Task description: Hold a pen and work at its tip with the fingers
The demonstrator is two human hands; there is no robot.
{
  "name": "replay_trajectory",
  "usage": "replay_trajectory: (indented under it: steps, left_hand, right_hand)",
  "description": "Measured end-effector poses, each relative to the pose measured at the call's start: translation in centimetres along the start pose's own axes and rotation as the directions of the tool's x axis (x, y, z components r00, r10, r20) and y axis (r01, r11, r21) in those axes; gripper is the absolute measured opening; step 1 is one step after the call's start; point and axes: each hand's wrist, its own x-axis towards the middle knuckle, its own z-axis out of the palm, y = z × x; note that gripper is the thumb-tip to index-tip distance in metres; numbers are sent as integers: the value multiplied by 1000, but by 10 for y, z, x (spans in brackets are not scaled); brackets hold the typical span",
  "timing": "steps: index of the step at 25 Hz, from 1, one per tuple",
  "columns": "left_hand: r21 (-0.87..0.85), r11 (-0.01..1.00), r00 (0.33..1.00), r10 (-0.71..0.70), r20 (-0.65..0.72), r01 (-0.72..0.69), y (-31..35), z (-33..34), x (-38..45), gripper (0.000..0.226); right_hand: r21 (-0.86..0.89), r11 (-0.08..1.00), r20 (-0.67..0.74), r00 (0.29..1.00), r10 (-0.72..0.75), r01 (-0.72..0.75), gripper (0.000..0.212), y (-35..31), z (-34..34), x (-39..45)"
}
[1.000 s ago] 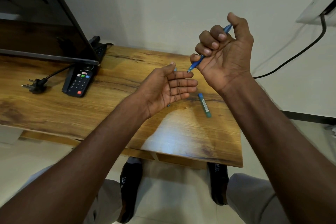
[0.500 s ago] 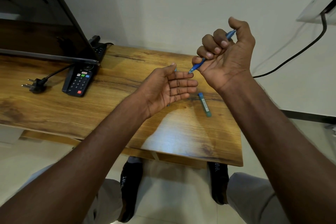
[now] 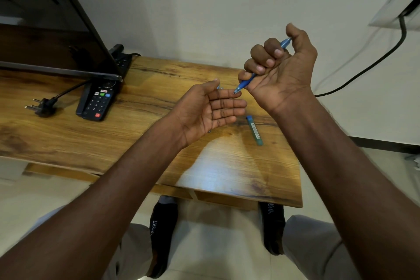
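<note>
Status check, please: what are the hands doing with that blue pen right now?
Right hand grips blue pen, tip at left index finger. Left hand open, palm up. Green tube lies on table, untouched.

Home living rm. A flat-screen TV (image 3: pixel 45 18) stands on a wooden table (image 3: pixel 136 143) w/ remote control (image 3: pixel 97 102) beside it. Loose power plug (image 3: pixel 42 105), tiled floor (image 3: pixel 216 234), plain wall.

The table (image 3: pixel 68 143) is showing a wood-grain top with a smooth, slightly glossy finish that is catching light toward five o'clock. The blue pen (image 3: pixel 246 83) in the right hand (image 3: pixel 279 75) is looking like smooth, shiny plastic, as is the small blue-green tube (image 3: pixel 255 130) lying at four o'clock from the left hand (image 3: pixel 209 109). The remote (image 3: pixel 97 100) at nine o'clock is looking like matt black plastic.
</note>
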Motion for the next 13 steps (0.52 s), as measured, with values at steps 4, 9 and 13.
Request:
replay_trajectory:
  steps: [4, 9, 13]
  left_hand:
    - [-2, 1000, 1000, 1, -1, -1, 0, -1, 0, 50]
    - [-5, 1000, 1000, 4, 6, -4, 0, -1, 0, 50]
    - [-3, 1000, 1000, -1, 5, 1, 0, 0, 1, 50]
  right_hand:
    - [-6, 1000, 21, 1000, 11, -11, 56, 1, 1, 0]
    - [13, 1000, 35, 999, 18, -19, 55, 1, 1, -1]
    - [24, 999, 39, 999, 24, -25, 55, 0, 0, 1]
